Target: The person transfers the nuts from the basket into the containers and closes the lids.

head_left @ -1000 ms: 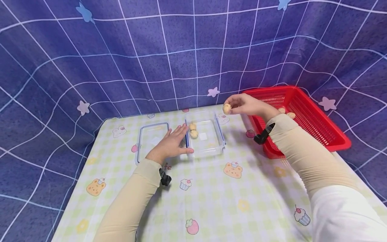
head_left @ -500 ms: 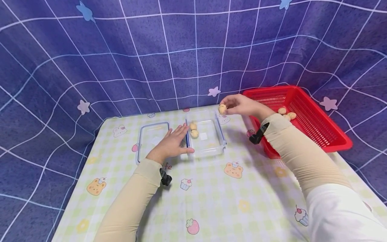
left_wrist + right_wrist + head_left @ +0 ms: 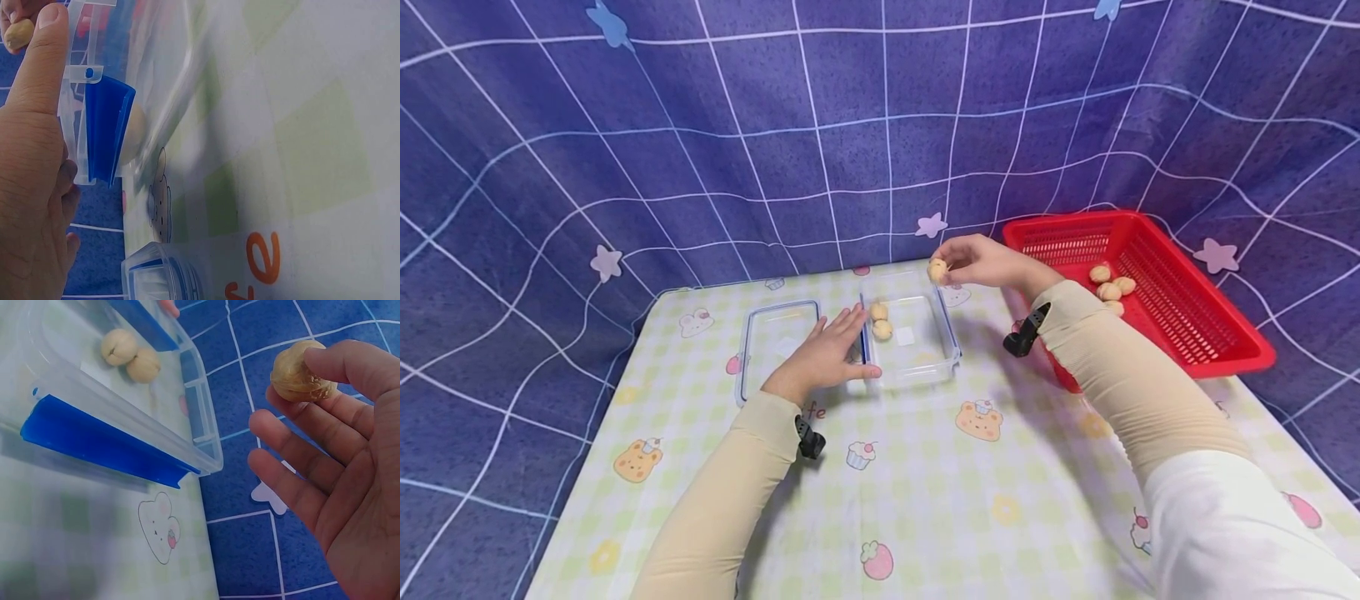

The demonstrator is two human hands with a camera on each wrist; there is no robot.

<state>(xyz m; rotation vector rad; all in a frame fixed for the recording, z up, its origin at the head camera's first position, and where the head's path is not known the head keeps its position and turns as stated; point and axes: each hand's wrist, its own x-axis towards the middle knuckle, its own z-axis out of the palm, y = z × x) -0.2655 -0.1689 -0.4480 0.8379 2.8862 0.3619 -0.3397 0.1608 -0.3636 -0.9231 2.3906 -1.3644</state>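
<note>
A walnut (image 3: 294,372) is pinched between the thumb and fingers of my right hand (image 3: 981,260), up near the far right corner of a clear plastic container (image 3: 917,367). Two more walnuts (image 3: 881,322) lie together inside the container by its left wall. My left hand (image 3: 827,354) has its fingers spread straight and rests against the container's left side. In the left wrist view its thumb lies along the rim, above a blue side latch (image 3: 107,128). The right wrist view shows the other blue latch (image 3: 106,440) hanging from the near wall.
A clear lid with a blue-grey seal (image 3: 775,312) lies left of the container, partly behind the left hand. On the right stands a red slotted basket (image 3: 1195,308) with several walnuts (image 3: 1108,290) in it. A patterned cloth (image 3: 925,500) covers the table; a blue curtain (image 3: 820,142) hangs behind.
My right hand has moved left with the walnut, from beside the red basket to the container's far right corner. More walnuts in the basket show now. The left hand has stayed put.
</note>
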